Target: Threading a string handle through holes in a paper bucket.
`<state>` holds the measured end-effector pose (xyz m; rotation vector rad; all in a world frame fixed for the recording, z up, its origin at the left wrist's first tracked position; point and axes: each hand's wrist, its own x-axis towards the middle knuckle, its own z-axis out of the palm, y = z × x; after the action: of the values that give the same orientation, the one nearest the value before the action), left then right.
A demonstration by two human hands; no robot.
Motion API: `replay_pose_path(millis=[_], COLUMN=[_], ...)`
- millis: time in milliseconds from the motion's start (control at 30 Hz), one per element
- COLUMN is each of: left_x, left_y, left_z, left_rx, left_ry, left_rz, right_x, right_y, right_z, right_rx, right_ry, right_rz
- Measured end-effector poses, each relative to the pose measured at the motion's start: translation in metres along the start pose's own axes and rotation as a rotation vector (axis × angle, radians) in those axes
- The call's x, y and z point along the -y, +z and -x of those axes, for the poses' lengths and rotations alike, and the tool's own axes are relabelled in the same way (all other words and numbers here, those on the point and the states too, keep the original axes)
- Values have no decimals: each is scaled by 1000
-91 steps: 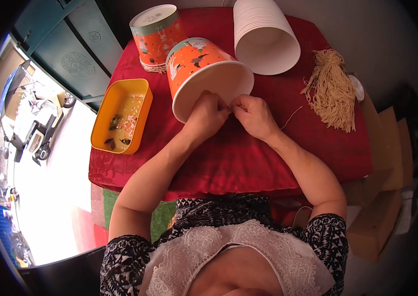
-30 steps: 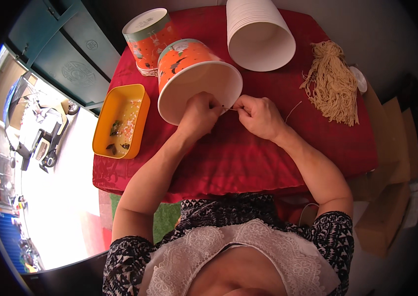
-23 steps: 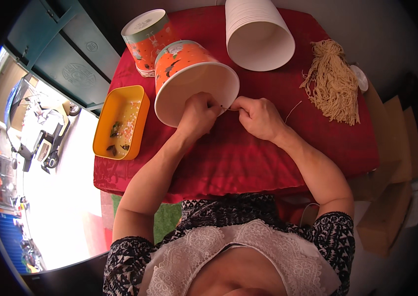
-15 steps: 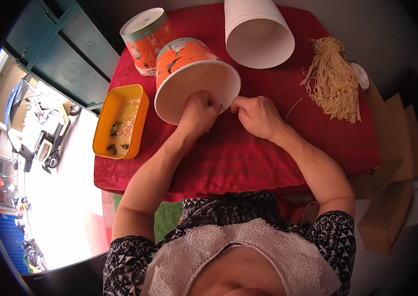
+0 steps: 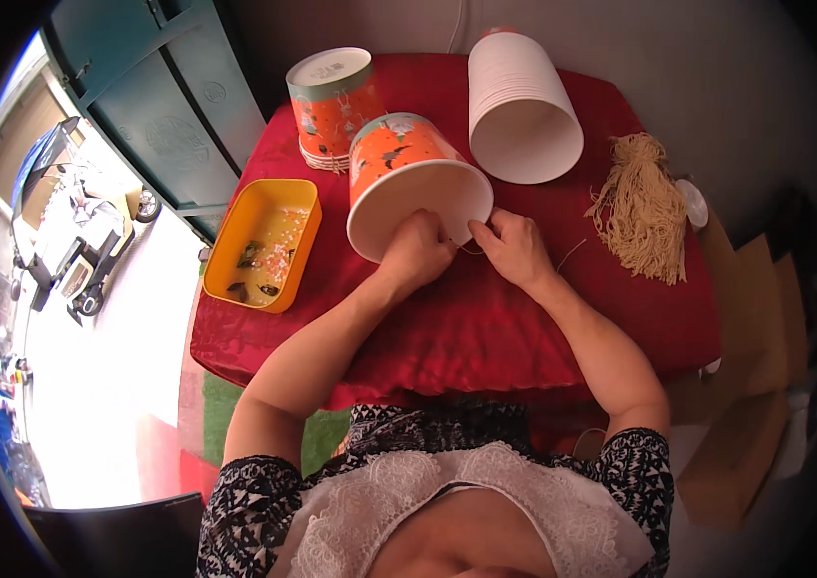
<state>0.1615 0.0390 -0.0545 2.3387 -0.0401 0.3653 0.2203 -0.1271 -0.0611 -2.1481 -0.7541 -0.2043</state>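
Observation:
An orange patterned paper bucket [image 5: 408,144] with a grey-green base band lies tipped on its side, its white mouth facing me. My left hand [image 5: 418,252] is closed at the lower right of the rim, fingertips inside the mouth and partly hidden. Just right of the rim, my right hand [image 5: 516,249] pinches a thin tan cord [image 5: 469,251]. A short curve of this cord spans the gap between both hands. Past my right wrist, a loose cord end [image 5: 572,252] sticks out over the red cloth.
A yellow tub [image 5: 262,246] holding small pale bits and dark pieces stands at left. Behind are upturned orange buckets [image 5: 336,111] and nested white buckets [image 5: 527,125]. A tan cord bundle [image 5: 642,207] lies right on the red tablecloth [image 5: 466,337]. Cardboard [image 5: 736,424] stands beside the table.
The whole view has shifted, so the table sits lower in the picture. My hands stay at the bucket's rim, and the cord between them now shows as a slack curve.

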Motion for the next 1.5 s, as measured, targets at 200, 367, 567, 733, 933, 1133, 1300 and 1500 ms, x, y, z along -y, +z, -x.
replay_pose_path(millis=[200,367,567,733,933,1133,1300,1500], left_x=[-17,-78,-98,-117,-133,-124,-106,-75], left_y=[-4,-56,-119,-141,-149,-150,-144,-128], left_z=[34,87,105,124,134,123,114,93], left_rx=[12,25,-198,18,237,273,125,-83], left_ry=[217,411,747,788,815,901,719,440], left_rz=[34,214,-86,-411,-737,-699,-503,-313], right_x=[11,50,89,103,107,105,118,122], right_y=[-11,-44,-73,-89,-91,-91,-104,-121], right_z=[2,12,22,22,24,33,53,96], right_rx=[-41,-218,-325,-213,-46,-12,-259,-187], right_ry=[-43,-262,-627,-679,-609,-535,-557,-287], right_rz=[-20,30,160,188,-35,-170,-221,-588])
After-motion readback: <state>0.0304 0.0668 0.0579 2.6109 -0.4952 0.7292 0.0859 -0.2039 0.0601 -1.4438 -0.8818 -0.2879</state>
